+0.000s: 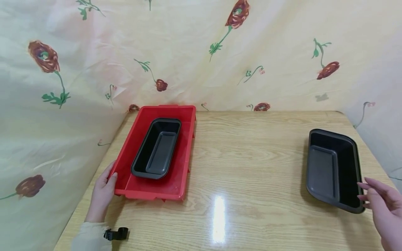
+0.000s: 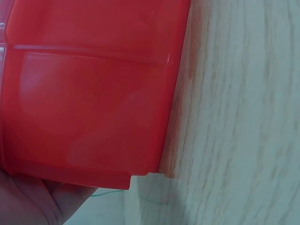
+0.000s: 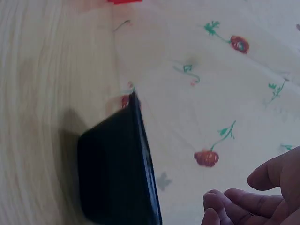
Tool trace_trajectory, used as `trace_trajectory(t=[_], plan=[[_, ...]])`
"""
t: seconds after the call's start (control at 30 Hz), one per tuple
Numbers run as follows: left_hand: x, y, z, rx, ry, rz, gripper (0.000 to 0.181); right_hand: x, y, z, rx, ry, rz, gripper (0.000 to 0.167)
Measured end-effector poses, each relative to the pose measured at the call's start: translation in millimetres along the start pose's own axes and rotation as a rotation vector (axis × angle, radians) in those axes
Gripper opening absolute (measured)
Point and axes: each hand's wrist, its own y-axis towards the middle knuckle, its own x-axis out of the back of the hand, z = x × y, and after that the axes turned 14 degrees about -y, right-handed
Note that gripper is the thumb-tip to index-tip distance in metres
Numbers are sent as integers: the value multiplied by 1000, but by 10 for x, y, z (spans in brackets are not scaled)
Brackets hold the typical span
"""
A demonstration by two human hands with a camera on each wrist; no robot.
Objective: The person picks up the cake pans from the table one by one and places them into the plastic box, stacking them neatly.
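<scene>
My left hand (image 1: 103, 190) grips the near left side of a red plastic tray (image 1: 127, 183), its thumb on the rim. In the left wrist view, part of that hand (image 2: 33, 199) shows under the edge of the red tray (image 2: 89, 112). Inside the tray lies a black loaf pan (image 1: 161, 151). A second black loaf pan (image 1: 321, 170) stands at the table's right side. Beside its right rim is my right hand (image 1: 384, 205), fingers loosely bent. The right wrist view shows a gap between these fingers (image 3: 253, 204) and the dark pan (image 3: 115, 164).
The wooden table (image 1: 245, 157) runs back to a flower-patterned cloth (image 1: 188, 52), which also hangs along the left and right sides. A dark strap with a small camera (image 1: 116, 233) sits on my left wrist. Light reflects off the tabletop near the front.
</scene>
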Motion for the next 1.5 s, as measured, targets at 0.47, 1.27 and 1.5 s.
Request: trace_trajectory(t=[0.47, 1.27, 1.5], plan=[[32, 0, 50, 16, 14, -17, 52, -135, 583, -1111, 22, -59, -13, 39], [1, -1, 50, 9, 11, -16, 54, -3, 237, -751, 128, -97, 301, 37], [-1, 4, 28, 26, 17, -12, 54, 0, 224, -723, 150, 77, 372, 48]])
